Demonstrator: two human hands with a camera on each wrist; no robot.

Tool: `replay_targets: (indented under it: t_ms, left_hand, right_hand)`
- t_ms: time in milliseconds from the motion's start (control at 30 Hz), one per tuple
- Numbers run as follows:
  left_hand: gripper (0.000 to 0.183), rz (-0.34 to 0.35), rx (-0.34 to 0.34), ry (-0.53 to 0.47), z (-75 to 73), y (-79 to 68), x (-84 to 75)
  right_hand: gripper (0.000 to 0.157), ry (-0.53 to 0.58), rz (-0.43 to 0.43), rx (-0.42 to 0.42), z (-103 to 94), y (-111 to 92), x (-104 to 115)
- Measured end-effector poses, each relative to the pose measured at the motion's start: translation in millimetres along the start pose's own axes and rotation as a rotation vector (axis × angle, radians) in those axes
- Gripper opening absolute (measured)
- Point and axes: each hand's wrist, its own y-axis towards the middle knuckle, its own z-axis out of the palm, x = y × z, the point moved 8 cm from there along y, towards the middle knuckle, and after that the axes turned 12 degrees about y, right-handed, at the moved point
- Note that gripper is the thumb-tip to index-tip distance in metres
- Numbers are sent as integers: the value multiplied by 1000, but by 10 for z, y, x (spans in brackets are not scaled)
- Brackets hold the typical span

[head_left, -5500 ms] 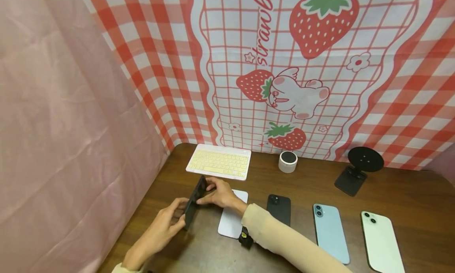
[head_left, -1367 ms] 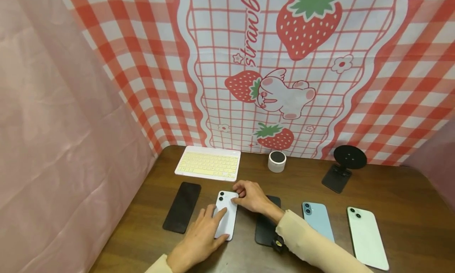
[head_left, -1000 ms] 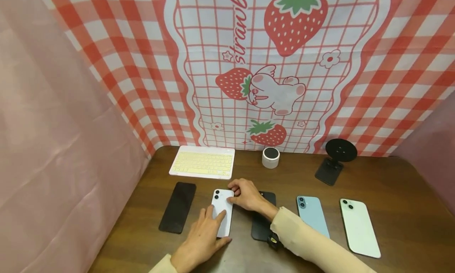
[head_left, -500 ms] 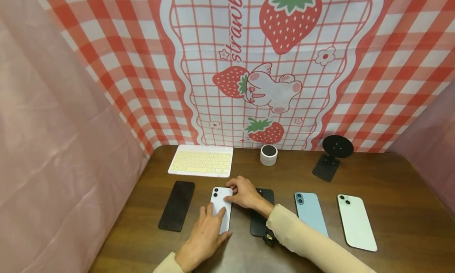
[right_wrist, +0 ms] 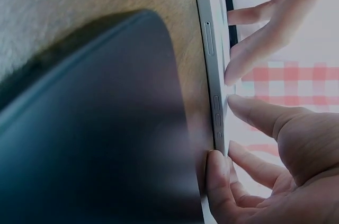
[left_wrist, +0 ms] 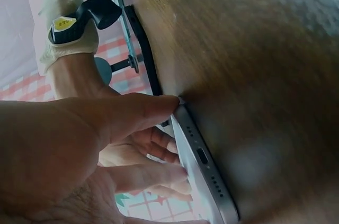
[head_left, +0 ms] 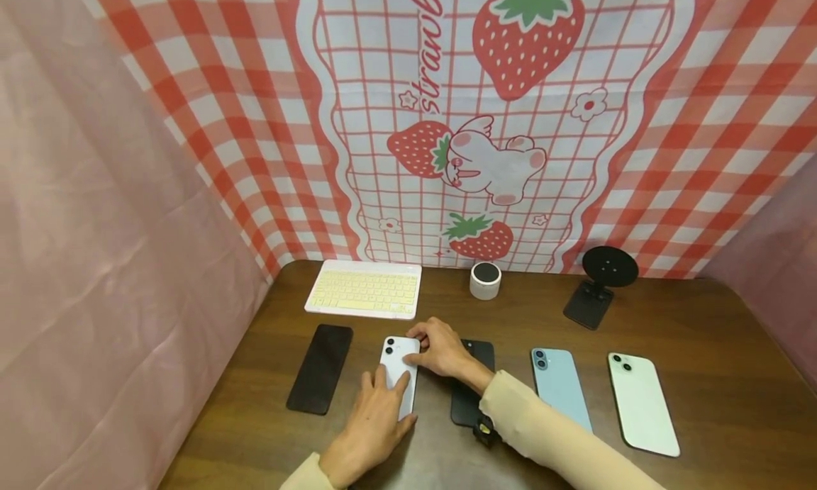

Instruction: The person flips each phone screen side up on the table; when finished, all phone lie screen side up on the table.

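A white phone [head_left: 397, 354] lies flat on the wooden table, back up, its two cameras at the far left corner. My left hand [head_left: 373, 418] holds its near end: in the left wrist view the thumb meets the corner beside the charging port, and the index finger rests on the back. At the far right corner my right hand [head_left: 440, 349] pinches the phone; in the right wrist view its thumb lies on the back and a finger on the end edge. A black phone [head_left: 320, 369] lies left of it. Another dark phone [head_left: 464, 401] sits under my right forearm, partly hidden.
A blue phone [head_left: 562, 387] and a pale green phone [head_left: 643, 405] lie to the right. Along the back stand a white keyboard [head_left: 364, 289] with yellow keys, a small white cylinder [head_left: 485, 283] with a black top, and a black folding stand [head_left: 600, 284].
Several seconds ago both hands held the black phone upright; now it lies flat at the left and both hands are on the white phone. Over the last second the hands barely move.
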Motion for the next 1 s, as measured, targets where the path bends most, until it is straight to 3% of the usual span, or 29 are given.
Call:
replay_targets:
  t_ms: [200, 433, 700, 933, 1000]
  left_hand:
    - [64, -48, 32, -45, 14, 10, -10]
    - [65, -72, 16, -51, 17, 21, -2]
    - [67, -68, -15, -72, -2, 29, 9]
    - [67, -67, 2, -142, -8, 17, 37]
    - [68, -66, 15, -170, -1, 9, 52]
  right_hand:
    - [39, -10, 28, -18, -4, -14, -23]
    - [38, 21, 57, -26, -13, 17, -29]
    - [32, 74, 106, -41, -30, 61, -58]
    - [27, 120, 152, -73, -60, 64, -91]
    - [23, 181, 177, -67, -57, 60, -120]
